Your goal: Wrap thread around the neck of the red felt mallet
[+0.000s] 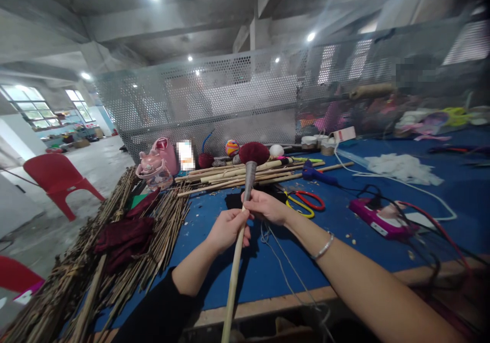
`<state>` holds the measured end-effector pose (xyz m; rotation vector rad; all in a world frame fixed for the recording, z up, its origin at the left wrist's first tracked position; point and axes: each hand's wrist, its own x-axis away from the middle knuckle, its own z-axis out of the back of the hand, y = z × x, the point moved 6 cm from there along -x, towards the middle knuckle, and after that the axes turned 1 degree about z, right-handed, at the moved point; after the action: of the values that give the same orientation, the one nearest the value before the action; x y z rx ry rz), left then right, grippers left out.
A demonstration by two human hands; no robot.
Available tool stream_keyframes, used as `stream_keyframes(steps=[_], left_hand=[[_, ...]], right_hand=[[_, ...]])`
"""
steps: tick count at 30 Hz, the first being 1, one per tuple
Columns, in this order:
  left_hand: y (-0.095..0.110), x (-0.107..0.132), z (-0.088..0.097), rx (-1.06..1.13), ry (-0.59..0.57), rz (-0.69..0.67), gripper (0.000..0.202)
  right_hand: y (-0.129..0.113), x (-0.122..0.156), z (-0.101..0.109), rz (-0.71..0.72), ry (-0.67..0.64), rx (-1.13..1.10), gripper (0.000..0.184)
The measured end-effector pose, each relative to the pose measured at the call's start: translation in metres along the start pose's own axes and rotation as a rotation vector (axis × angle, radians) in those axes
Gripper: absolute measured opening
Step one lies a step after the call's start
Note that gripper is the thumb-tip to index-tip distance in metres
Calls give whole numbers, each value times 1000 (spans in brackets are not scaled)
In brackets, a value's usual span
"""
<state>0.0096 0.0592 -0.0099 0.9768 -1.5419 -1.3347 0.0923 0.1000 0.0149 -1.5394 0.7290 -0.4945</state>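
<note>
Pale stick (pixel 235 269) sits in 2 hands (pixel 225 229) (pixel 268 208); white box (pixel 345 134) bears blurred red print.

A red chair (pixel 51 174) stands on grey floor (pixel 109 163), bright windows (pixel 30 105) behind.

– And there's the left hand (pixel 228 229), pinching the pale stick (pixel 234 280) between thumb and finger!
– The right hand (pixel 270 207) is close above, fingers on the lower end of the grey wrapping (pixel 250 176). At the far end, a dark red rounded head (pixel 253 152)!
– Thin string (pixel 284 264) trails below the right hand, over the near edge of the blue table (pixel 339 225).
– To the right, scissors (pixel 297 195) with red and yellow handles, plus a blue corded tool (pixel 319 174) and a purple power strip (pixel 373 217).
– And the left side?
– A heap of thin twigs (pixel 167 233), dark red cloth (pixel 124 238) lying on it!
– At the far side, a perforated metal screen (pixel 229 109) stands across.
</note>
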Motion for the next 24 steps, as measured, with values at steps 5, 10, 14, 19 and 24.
stream_keyframes(steps=[5, 10, 14, 19, 24], left_hand=[[-3, -2, 0, 178, -115, 9, 41], [-9, -5, 4, 74, -139, 69, 46], [-5, -6, 20, -227, 111, -68, 45], [16, -7, 48, -226, 522, -289, 28], [22, -48, 52, 179, 445, 82, 38]], right_hand=[[1, 1, 0, 22, -54, -7, 34], [12, -4, 2, -1, 13, 39, 34], [19, -8, 6, 8, 113, 62, 37], [18, -8, 4, -26, 141, 103, 37], [22, -9, -14, -26, 26, 93, 37]])
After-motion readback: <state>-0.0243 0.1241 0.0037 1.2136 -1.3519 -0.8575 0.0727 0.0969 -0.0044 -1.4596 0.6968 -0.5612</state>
